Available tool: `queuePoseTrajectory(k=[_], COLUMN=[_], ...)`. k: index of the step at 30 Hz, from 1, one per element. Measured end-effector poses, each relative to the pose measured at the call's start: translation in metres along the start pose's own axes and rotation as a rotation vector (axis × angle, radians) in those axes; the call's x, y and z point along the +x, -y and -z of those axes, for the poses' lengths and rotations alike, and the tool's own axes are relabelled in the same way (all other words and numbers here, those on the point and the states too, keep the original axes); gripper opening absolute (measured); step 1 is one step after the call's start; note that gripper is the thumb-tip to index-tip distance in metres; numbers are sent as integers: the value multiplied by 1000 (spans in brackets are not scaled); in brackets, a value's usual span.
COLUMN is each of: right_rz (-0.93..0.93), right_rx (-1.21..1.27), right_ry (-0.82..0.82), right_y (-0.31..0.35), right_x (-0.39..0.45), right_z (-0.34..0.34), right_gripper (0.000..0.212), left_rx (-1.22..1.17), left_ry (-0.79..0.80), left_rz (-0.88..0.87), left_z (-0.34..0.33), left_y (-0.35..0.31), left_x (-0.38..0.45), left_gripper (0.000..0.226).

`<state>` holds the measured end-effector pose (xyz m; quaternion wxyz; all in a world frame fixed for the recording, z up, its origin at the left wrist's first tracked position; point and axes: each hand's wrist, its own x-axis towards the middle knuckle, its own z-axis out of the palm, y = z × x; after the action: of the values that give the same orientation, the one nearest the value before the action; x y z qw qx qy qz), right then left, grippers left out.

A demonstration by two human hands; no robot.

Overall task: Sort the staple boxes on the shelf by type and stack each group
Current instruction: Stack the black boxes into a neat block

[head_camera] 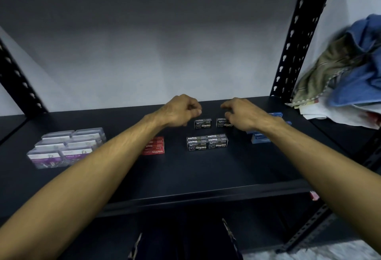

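Two single black staple boxes sit side by side at the back of the dark shelf [206, 169]: one on the left [203, 123] and one on the right [223, 124]. My left hand [181, 111] hovers just behind and left of the left one, fingers curled into a fist with nothing in it. My right hand [241, 113] hangs over the right box, fingers loosely bent, their tips at its top edge. In front lies a group of black staple boxes [207, 142]. Red staple boxes [155, 146] are half hidden by my left forearm. Blue staple boxes [259, 138] peek out beside my right arm.
Several clear paper clip boxes [66, 146] stand in a block at the shelf's left. A black perforated upright [296, 33] rises at the right, with a heap of blue and tan cloth [350, 70] beyond it. The shelf's front lip [206, 196] runs below my arms.
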<state>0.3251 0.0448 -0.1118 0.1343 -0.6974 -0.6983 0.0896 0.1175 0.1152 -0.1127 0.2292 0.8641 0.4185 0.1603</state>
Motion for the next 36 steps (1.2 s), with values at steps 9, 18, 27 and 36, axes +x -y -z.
queuePoseTrajectory(k=[9, 18, 27, 36], right_rz=[-17, 19, 19, 88], right_rx=[-136, -77, -20, 17], right_ry=[79, 111, 126, 165], right_y=[-4, -5, -4, -3], right_x=[13, 15, 12, -1], right_z=[-13, -19, -18, -18], right_gripper=[40, 39, 41, 36], left_rx=[16, 90, 85, 26], left_ry=[78, 72, 107, 196], left_rz=[-33, -53, -66, -9], left_z=[-28, -31, -28, -12], left_y=[-1, 5, 5, 10], left_x=[15, 20, 18, -2], left_gripper=[16, 19, 15, 16])
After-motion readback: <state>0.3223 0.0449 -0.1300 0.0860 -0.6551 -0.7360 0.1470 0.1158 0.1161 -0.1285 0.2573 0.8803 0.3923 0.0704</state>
